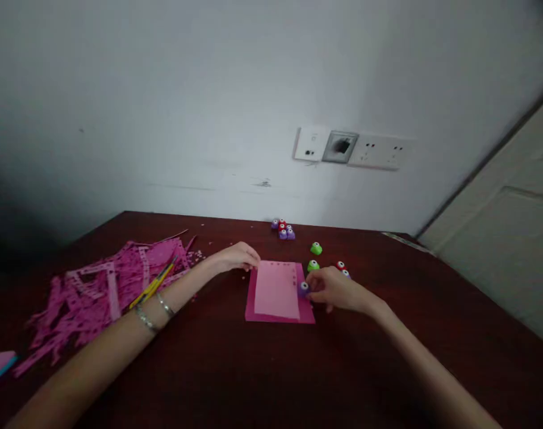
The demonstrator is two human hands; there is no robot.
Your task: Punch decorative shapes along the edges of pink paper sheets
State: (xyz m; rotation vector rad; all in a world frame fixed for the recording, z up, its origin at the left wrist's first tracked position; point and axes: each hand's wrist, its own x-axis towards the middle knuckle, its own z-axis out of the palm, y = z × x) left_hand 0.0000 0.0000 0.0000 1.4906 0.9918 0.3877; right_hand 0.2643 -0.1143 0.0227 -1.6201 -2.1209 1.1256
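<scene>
- Purple punch (303,288) (looks like a small craft punch, white eye on top): at R edge of pale pink sheet (277,292), approx. 3 o'clock from sheet's ctr.
- Sheet's long axis runs approx. 12 to 6, 12 being the wall side; small marks, poss. holes, along its top edge & upper R edge, the latter ending just above the punch.
- Darker pink sheet (250,298): under the pale one, showing at both sides.
- Right hand (336,289): the nearer of the hands; thumb & fingers closed round the punch, which sits at its 9 o'clock.
- Left hand (238,257): fingertips at pale sheet's top L corner, approx. 11 o'clock from sheet's ctr; punch lies toward its 4 o'clock. Pressing or pinching? Can't tell.
- Nearest loose pcs.: green punch (314,266) at approx. 1 o'clock from purple one, 2nd green punch (316,248) beyond it; red punch (340,265) at approx. 2 o'clock, w/ another purple one (346,273) beside it.
- Red/purple cluster (283,229): near the wall, approx. 12 o'clock from sheets.
- Pink strips (97,280): heap at approx. 9 o'clock, w/ yellow tool (155,286) on its R side; type unclear.
- All on dark worktop (200,369).
</scene>
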